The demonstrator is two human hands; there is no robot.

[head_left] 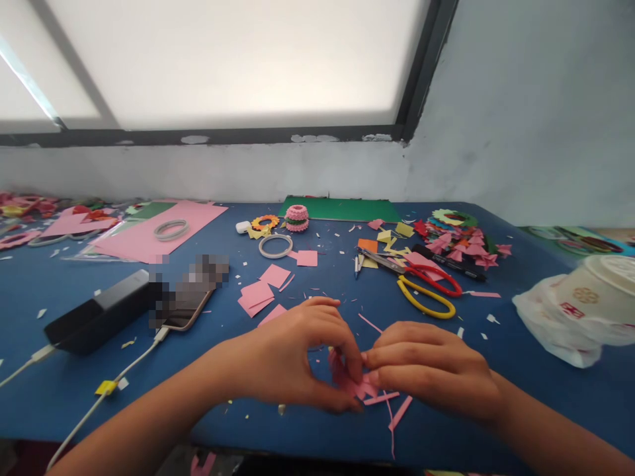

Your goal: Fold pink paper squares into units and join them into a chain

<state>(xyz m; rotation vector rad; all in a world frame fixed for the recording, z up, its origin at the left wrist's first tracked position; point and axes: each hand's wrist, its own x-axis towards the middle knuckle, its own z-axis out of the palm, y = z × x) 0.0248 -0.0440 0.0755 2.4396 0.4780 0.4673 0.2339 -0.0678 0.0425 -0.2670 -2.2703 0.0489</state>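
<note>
Near the front edge of the table, my left hand [307,357] curls its thumb and fingers around a folded pink paper piece [354,382] with a jagged edge. My right hand [436,367] meets it from the right, fingers close together and tips on the same paper; its thumb is hidden. Narrow pink paper strips [399,413] lie just under the hands. Beyond my left hand are loose pink paper squares [256,294]. Past my right hand rest scissors [404,268] with one red and one yellow handle.
A phone [191,307] and a black box-shaped device [99,311] with white cables occupy the left. Tape rolls [276,246], a pink ring stack [297,218] and a green sheet [342,209] sit farther back. Paper stars [464,244], a black marker [449,262] and a bagged cup [580,304] are right.
</note>
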